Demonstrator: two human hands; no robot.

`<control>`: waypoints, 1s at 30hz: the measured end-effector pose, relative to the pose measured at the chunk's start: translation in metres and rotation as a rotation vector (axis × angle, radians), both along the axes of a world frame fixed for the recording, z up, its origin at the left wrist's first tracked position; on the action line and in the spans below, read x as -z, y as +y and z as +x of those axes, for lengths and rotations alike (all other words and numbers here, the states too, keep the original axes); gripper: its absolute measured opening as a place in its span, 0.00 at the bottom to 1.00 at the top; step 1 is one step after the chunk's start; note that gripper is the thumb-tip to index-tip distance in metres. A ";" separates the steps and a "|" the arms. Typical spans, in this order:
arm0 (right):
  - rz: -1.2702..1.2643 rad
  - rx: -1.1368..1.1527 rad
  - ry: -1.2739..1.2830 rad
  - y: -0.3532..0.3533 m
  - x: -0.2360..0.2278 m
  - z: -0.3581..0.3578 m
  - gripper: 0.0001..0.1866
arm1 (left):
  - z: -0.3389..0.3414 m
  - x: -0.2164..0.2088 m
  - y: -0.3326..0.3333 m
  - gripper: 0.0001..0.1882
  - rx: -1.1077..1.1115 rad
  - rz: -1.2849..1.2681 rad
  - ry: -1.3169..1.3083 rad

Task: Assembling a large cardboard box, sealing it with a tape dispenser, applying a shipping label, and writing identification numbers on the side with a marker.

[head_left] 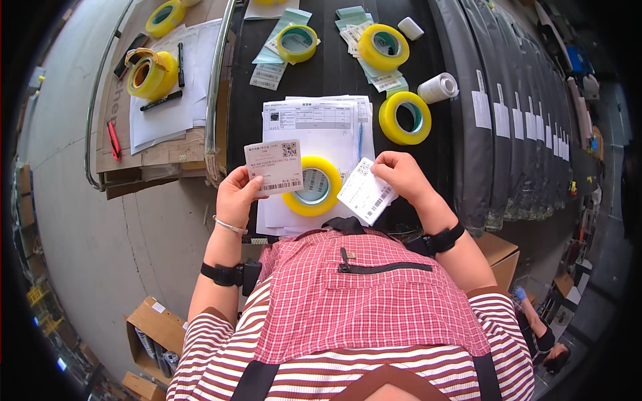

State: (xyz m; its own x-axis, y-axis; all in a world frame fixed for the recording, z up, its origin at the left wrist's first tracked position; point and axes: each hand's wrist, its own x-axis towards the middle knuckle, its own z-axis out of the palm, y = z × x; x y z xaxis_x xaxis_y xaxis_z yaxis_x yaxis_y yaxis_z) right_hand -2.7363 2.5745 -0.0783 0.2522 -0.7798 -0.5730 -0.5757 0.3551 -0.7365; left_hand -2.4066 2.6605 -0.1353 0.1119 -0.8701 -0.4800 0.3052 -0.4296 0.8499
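Observation:
My left hand (pixel 236 192) is closed on a square white label (pixel 273 162) with a code and printed lines, held up by its lower left edge. Between the fingers of my right hand (pixel 405 175) is another white label (pixel 364 195), tilted, pinched near its upper right corner. Whether it is a single label or a small stack I cannot tell. A yellow tape roll (pixel 311 209) lies between the hands on printed paper sheets (pixel 314 138), partly covered by the left label. Beside the sheets' right edge lies a blue pen (pixel 360 142).
More yellow tape rolls (pixel 423 119) and strips of labels (pixel 266 77) lie on the black table (pixel 254 93), near a white spool (pixel 438 88). Dark wrapped packages (pixel 491 154) line the right. A metal rail (pixel 215 87) separates a left cardboard surface holding markers and a red cutter (pixel 113 140).

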 end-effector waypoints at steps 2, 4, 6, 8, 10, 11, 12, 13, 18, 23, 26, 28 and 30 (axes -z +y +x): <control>0.055 -0.107 0.127 -0.011 -0.010 0.003 0.07 | 0.004 0.000 -0.002 0.12 -0.009 0.012 -0.013; -0.148 -0.218 0.189 -0.016 -0.007 0.007 0.07 | 0.005 0.001 -0.004 0.12 -0.032 0.026 -0.019; -0.429 -0.399 0.348 -0.020 -0.010 0.014 0.08 | 0.006 0.002 -0.006 0.12 -0.028 0.029 -0.017; -0.605 -0.429 0.420 -0.017 -0.007 0.029 0.09 | 0.007 0.003 -0.007 0.12 -0.027 0.030 -0.017; -0.810 -0.533 0.541 -0.014 -0.005 0.049 0.09 | 0.007 0.006 -0.007 0.13 -0.005 0.037 -0.018; -0.810 -0.533 0.540 -0.012 -0.003 0.059 0.09 | 0.007 0.007 -0.007 0.13 -0.005 0.037 -0.019; -0.785 -0.627 0.588 -0.011 0.000 0.069 0.09 | 0.007 0.007 -0.007 0.13 0.000 0.041 -0.016; -0.758 -0.722 0.637 -0.010 0.002 0.079 0.09 | 0.008 0.007 -0.007 0.13 0.005 0.045 -0.011; -0.559 -0.755 0.695 -0.011 0.016 0.104 0.16 | 0.013 0.009 -0.006 0.13 -0.009 0.043 0.000; -0.637 -0.779 0.664 -0.010 0.030 0.107 0.18 | 0.019 0.015 -0.003 0.13 -0.046 0.039 0.020; -0.638 -0.765 0.640 -0.009 0.029 0.106 0.17 | 0.021 0.021 -0.003 0.13 -0.054 0.054 0.004; -0.610 -0.761 0.650 -0.011 0.020 0.101 0.17 | 0.022 0.024 -0.005 0.11 -0.081 0.084 -0.045; -0.579 -0.759 0.658 -0.012 0.007 0.093 0.16 | 0.024 0.026 -0.005 0.11 -0.070 0.101 -0.103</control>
State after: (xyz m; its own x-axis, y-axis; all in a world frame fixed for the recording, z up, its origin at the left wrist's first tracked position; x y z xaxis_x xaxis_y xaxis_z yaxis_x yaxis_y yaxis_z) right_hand -2.6432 2.5623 -0.0850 0.5536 -0.7439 -0.3744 -0.8284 -0.5382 -0.1554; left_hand -2.3821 2.6554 -0.1614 0.2240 -0.8061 -0.5478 0.2512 -0.4953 0.8316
